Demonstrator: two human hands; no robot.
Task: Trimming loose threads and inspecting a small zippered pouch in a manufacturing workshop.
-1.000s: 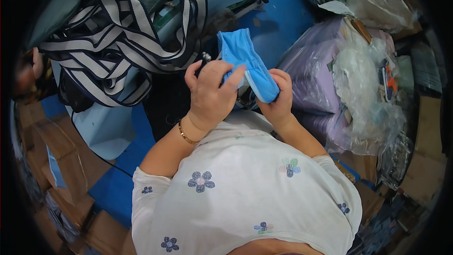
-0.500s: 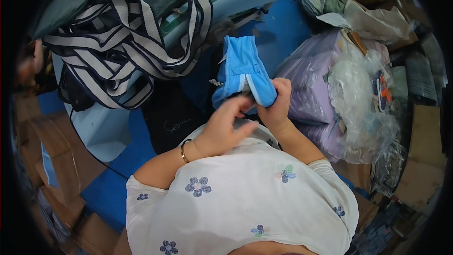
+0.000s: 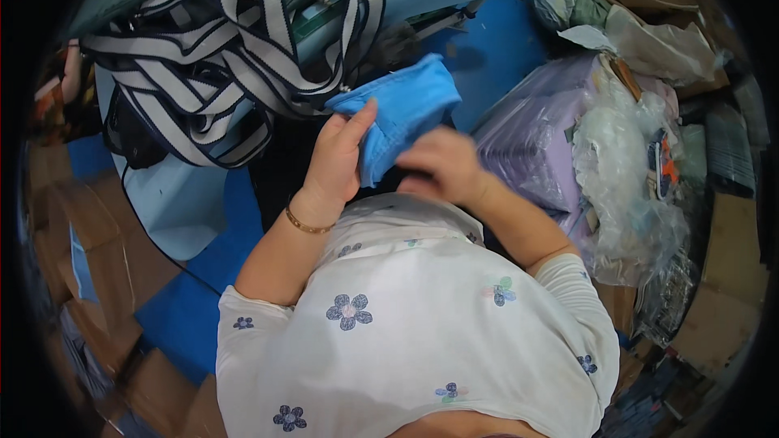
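Note:
A small bright-blue stitched fabric piece (image 3: 410, 105) is held up in front of my body, its far end pointing up and to the right. My left hand (image 3: 337, 150) grips its left side, with the thumb lying over the cloth and the other fingers mostly behind it. Close by the lower right edge of the cloth is my right hand (image 3: 446, 166), smeared by motion with its fingers bent. Whether the right fingers touch the fabric is unclear.
Striped white-and-navy webbing straps (image 3: 243, 57) lie heaped over the pale-blue machine table (image 3: 174, 215). To the right stands a plastic-wrapped lilac stack (image 3: 531, 134) under crumpled clear plastic (image 3: 621, 154). Cardboard boxes (image 3: 122, 243) sit at the left.
The blue fabric piece has turned and shifted left. My left hand, formerly blurred below it, now grips its left side. My right hand has come off the edge it held and moved left and down.

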